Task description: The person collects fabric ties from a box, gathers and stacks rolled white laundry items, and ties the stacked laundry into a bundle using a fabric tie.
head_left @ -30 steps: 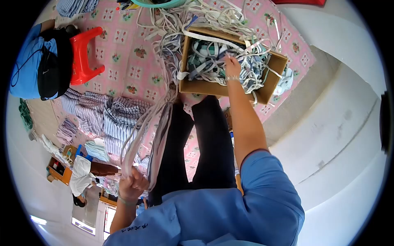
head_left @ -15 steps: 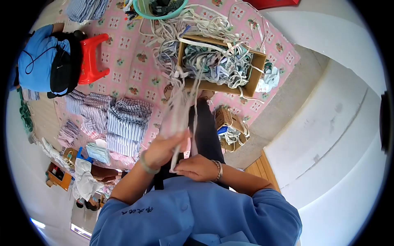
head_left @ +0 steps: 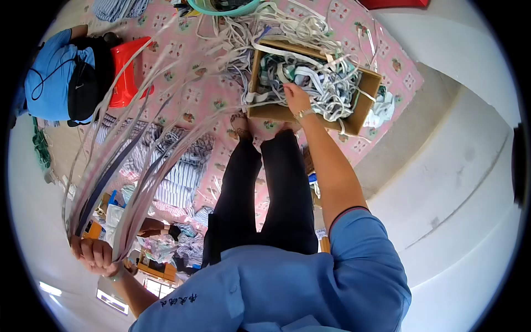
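Observation:
My left hand (head_left: 97, 257) is raised at the lower left, closed round one end of a bundle of fabric strips (head_left: 130, 152). The strips are long and thin, white, pinkish and dark blue. They fan out from my fist toward the floor, and some reach to the box. My right arm stretches forward, and my right hand (head_left: 298, 100) is over a cardboard box (head_left: 368, 105) heaped with tangled white, grey and green strips (head_left: 326, 91). The fingers of that hand are drawn together; whatever they hold is hidden.
Loose white strips (head_left: 293, 25) lie behind the box, near a teal basin (head_left: 224, 10). Folded striped fabric (head_left: 180, 177) is stacked on the pink patterned floor covering (head_left: 218, 130). A person in blue (head_left: 52, 83) is beside a red stool (head_left: 126, 74). A wall (head_left: 442, 182) stands at right.
My hands were close together at my waist with the strips. Now my left hand has swung up and out to the left with the bundle, and my right hand has reached forward to the box.

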{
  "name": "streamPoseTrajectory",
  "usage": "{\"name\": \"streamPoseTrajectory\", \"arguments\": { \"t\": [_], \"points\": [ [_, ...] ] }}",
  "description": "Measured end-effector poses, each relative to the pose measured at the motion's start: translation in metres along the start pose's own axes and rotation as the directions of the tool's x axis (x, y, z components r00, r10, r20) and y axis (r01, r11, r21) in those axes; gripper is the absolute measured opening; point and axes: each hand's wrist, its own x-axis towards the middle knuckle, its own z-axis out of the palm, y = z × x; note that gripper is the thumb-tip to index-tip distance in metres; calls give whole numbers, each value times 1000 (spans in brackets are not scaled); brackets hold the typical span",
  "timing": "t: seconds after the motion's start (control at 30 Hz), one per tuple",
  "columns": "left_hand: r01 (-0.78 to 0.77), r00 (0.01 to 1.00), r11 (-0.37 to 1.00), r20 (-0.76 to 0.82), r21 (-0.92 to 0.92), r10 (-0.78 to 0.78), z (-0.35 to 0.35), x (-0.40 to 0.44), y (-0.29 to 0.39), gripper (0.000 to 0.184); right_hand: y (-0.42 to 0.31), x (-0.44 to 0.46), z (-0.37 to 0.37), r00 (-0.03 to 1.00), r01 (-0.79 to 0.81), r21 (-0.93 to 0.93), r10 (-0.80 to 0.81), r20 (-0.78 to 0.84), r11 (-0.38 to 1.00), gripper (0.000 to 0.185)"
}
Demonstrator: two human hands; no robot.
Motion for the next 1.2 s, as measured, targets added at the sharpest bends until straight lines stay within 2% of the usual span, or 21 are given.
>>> {"name": "streamPoseTrajectory", "arguments": {
  "t": [0.07,0.13,0.17,0.27,0.3,0.37,0.4,0.47,0.5,0.57,0.63,0.7,0.77,0.8,0.93,0.97,1.0,1.03,1.1,1.17,1.2],
  "points": [
    [-33,999,998,-31,58,35,-17,-6,3,18,3,29,38,999,-18,-23,19,31,1000,23],
    [-49,995,995,-88,88,57,-26,-5,-3,17,9,40,66,992,-111,-482,128,2,869,19],
    [-50,994,994,-87,95,58,-33,-5,-10,17,13,43,74,992,-110,-476,127,3,872,19],
    [200,939,979,-281,-26,-199,-63,-8,-57,15,0,32,69,980,4,-249,-53,-190,968,18],
    [319,898,947,-309,-34,-314,-77,-12,-82,15,-14,19,58,992,20,-76,-29,-126,997,16],
    [569,651,821,-582,-52,-488,-53,20,-143,29,-84,-25,14,984,158,167,-141,-106,973,13],
    [595,633,802,-586,-50,-506,-38,35,-172,32,-124,-53,-8,989,53,221,-82,122,974,14],
    [647,627,759,-514,-74,-585,-35,48,-213,37,-168,-106,-24,853,465,203,-497,161,862,10],
    [673,636,733,-430,-97,-641,-42,46,-226,39,-204,-123,-44,761,459,190,-494,420,868,9],
    [696,638,702,-317,-152,-701,-47,36,-225,37,-228,-159,-50,714,474,337,-579,394,813,10],
    [787,531,615,-554,43,-641,-39,33,-213,30,-239,-184,-50,748,496,385,-608,265,778,12],
    [653,646,758,-527,6,-552,-10,33,-189,32,-244,-195,-50,765,370,442,-538,354,817,19],
    [518,829,821,-96,-239,-551,-40,8,-156,36,-239,-192,-45,688,451,502,-646,330,738,26],
    [475,869,836,-1,-273,-494,-47,0,-137,31,-224,-183,-43,622,427,485,-637,456,764,33],
    [315,946,923,153,-220,-287,-59,-46,-25,21,-126,-131,-39,706,358,6,-274,653,934,63],
    [285,948,934,209,-213,-241,-64,-59,5,23,-91,-121,-33,762,414,-36,-325,560,910,69],
    [262,946,940,249,-216,-207,-68,-71,35,27,-56,-100,-21,773,313,65,-294,562,948,65],
    [250,942,943,281,-221,-184,-68,-77,61,31,-31,-80,-12,894,168,96,-193,405,981,60],
    [19,1000,994,17,105,-21,-10,-45,89,29,-24,-40,-14,987,-115,77,106,121,990,44],
    [-215,965,973,-138,82,225,-8,-50,86,27,15,6,18,986,-142,202,157,-61,969,39],
    [-219,962,974,-153,62,226,-9,-50,79,26,-1,22,14,964,-264,186,266,15,946,36]
  ]
}}
